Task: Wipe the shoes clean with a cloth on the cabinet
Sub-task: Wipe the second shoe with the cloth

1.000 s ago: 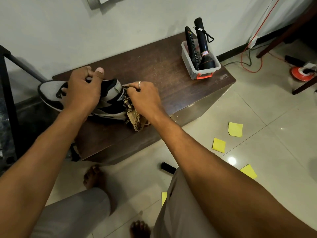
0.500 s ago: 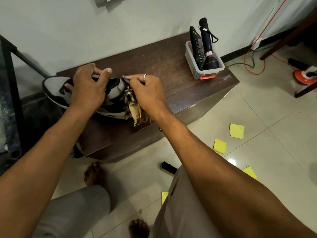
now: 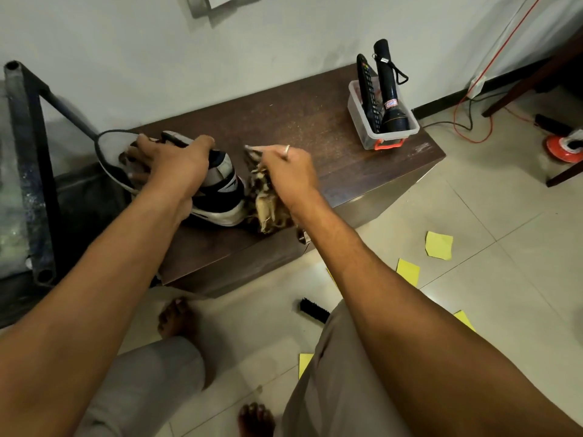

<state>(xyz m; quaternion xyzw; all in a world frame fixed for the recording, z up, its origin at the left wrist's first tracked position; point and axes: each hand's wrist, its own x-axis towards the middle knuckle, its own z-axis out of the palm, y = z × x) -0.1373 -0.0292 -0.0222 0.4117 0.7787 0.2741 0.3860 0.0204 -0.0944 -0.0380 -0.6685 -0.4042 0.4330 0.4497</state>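
Note:
A grey, black and white sneaker lies on its side on the dark wooden cabinet, toe pointing left past the cabinet's edge. My left hand grips it from above around the middle. My right hand holds a crumpled tan and brown cloth just right of the shoe's heel, a small gap between cloth and shoe. The cloth hangs down under my palm and touches the cabinet top.
A clear plastic bin with a remote and a black torch stands at the cabinet's far right. A black metal frame stands to the left. Yellow paper pieces and a black brush lie on the tiled floor. Cables run along the right wall.
My right hand with the cloth has drawn away from the shoe's heel to the right. My left hand has turned the shoe so its heel faces me more.

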